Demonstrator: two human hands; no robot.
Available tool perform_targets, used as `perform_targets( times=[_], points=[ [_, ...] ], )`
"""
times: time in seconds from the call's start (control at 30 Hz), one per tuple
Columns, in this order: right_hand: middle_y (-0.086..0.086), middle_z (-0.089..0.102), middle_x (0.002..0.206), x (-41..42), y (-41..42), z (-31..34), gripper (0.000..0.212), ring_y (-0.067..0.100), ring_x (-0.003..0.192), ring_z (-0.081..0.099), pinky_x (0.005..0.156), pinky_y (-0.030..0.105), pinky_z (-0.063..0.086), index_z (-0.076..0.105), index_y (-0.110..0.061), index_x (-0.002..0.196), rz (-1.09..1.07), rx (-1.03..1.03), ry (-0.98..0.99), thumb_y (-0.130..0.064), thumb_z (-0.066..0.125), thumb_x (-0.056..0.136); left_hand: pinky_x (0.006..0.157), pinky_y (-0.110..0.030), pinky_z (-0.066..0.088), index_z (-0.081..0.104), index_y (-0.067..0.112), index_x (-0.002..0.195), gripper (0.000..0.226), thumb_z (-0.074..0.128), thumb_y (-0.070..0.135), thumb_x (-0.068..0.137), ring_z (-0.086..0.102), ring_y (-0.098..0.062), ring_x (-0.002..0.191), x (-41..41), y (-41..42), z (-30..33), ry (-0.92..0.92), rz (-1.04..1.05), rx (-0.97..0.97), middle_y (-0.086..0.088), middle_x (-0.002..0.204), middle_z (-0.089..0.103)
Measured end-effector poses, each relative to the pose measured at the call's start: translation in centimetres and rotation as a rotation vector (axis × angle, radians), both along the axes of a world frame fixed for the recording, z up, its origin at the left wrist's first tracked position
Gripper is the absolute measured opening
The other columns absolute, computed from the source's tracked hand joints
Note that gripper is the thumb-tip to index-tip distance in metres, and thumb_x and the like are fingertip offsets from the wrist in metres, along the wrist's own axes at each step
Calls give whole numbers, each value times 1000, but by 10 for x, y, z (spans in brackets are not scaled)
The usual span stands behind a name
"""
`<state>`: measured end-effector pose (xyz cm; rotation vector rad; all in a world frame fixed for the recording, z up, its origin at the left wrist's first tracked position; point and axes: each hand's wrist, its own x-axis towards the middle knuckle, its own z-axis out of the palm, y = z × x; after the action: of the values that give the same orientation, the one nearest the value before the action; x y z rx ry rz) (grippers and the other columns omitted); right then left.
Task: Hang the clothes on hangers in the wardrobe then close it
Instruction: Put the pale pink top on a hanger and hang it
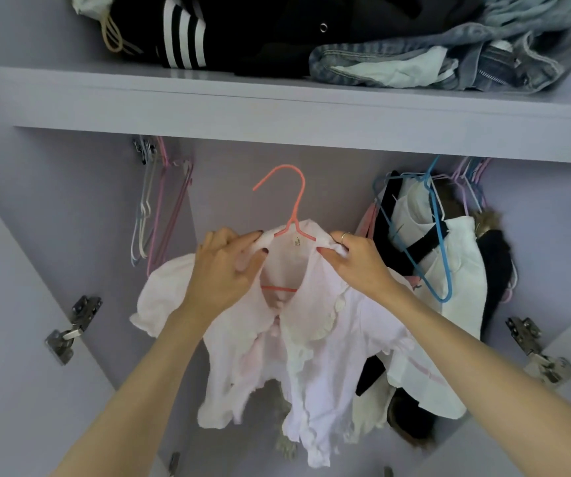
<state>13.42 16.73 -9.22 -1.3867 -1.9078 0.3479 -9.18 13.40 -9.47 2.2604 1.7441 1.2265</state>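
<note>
The wardrobe [70, 218] stands open before me, its upper shelf [277, 108] heaped with dark clothes and jeans [449, 56], and under that shelf's front edge spare hangers [160, 215] dangle at the left end while garments already hung [449, 263] crowd the right end. Between them, in the middle of the hanging space, I hold the pale pink blouse [311, 346] on its coral hanger [292, 204], whose hook rises free and does not look caught on any rail yet. The blouse is thin, soft and light, I judge; it sags in folds and its frilled collar flops, so it would slide off the slim hanger if I let one shoulder slip. My left hand [223, 270] pinches the collar's left shoulder with curled fingers, and my right hand [356, 259] pinches the right shoulder the same way. For lifting it to the rail, I think the stiff neck of the hanger below the hook is the better hold, since the cloth itself gives no support.
</note>
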Motion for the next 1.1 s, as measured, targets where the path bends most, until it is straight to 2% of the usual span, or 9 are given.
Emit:
perform_targets(
  times=[0.17, 0.27, 0.4, 0.5, 0.6, 0.77, 0.9, 1.03, 1.1],
  points=[
    [-10, 37, 45, 7, -10, 2, 42, 6, 48, 35, 52, 15, 29, 38, -25, 55, 28, -33, 115, -15, 64, 87, 93, -33, 30, 56, 24, 118, 38, 42, 43, 89, 49, -20, 105, -11, 7, -6, 110, -56, -51, 2, 112, 56],
    [-9, 28, 50, 20, -13, -1, 47, 7, 49, 28, 50, 18, 25, 30, -20, 54, 40, -96, 31, -22, 65, 86, 80, -30, 40, 60, 10, 111, 21, 49, 17, 94, 57, -26, 97, -13, 10, -8, -83, -92, -146, -7, 104, 64],
    [-3, 34, 58, 56, -17, -9, 49, 14, 58, 36, 59, 30, 29, 29, -15, 56, -3, -256, -193, -33, 64, 86, 69, -13, 39, 62, 6, 106, 18, 49, 10, 94, 56, -19, 88, -15, 1, -11, -299, -64, -205, -2, 94, 62],
    [-11, 42, 77, 65, -22, -12, 26, 12, 84, 42, 71, 26, 33, 52, -12, 72, -16, -135, -363, -30, 60, 89, 67, -6, 37, 62, 6, 103, 16, 50, 8, 93, 53, -19, 84, -9, 1, -12, -372, -32, -239, -3, 89, 60],
    [3, 54, 98, 64, -22, -13, 35, 20, 97, 49, 77, 30, 39, 65, -3, 98, -152, 32, -409, -36, 60, 89, 74, -25, 40, 62, 10, 100, 13, 51, 10, 93, 51, -22, 84, -3, 1, -14, -489, -3, -302, -7, 89, 57],
    [-5, 38, 53, 72, -26, -17, 53, 19, 58, 42, 55, 30, 28, 28, -17, 53, -306, -84, -174, -42, 57, 89, 92, -40, 43, 64, 17, 100, 14, 58, 20, 88, 56, -28, 95, 0, 3, -20, -376, 11, -333, -8, 100, 62],
    [-2, 38, 54, 80, -27, -20, 52, 23, 64, 47, 59, 31, 31, 28, -16, 54, -423, -190, -197, -41, 54, 92, 91, -21, 38, 60, 11, 120, 34, 51, -1, 90, 57, -27, 107, 10, 0, -17, -253, 24, -157, -11, 122, 56],
    [3, 55, 75, 92, -23, -10, 39, 21, 73, 54, 68, 31, 42, 48, -13, 69, -518, -515, 15, -46, 56, 88, 92, -25, 41, 63, 5, 111, 34, 44, -9, 86, 55, -27, 105, 25, -2, -2, -128, -23, 123, -12, 112, 58],
    [8, 60, 112, 97, -26, -6, 48, 27, 103, 57, 89, 34, 45, 58, -7, 112, -487, -620, 292, -47, 58, 85, 95, -31, 42, 65, 3, 105, 32, 42, -4, 84, 50, -26, 108, 37, -1, 11, -77, -69, 261, -13, 109, 59]
  ],
)
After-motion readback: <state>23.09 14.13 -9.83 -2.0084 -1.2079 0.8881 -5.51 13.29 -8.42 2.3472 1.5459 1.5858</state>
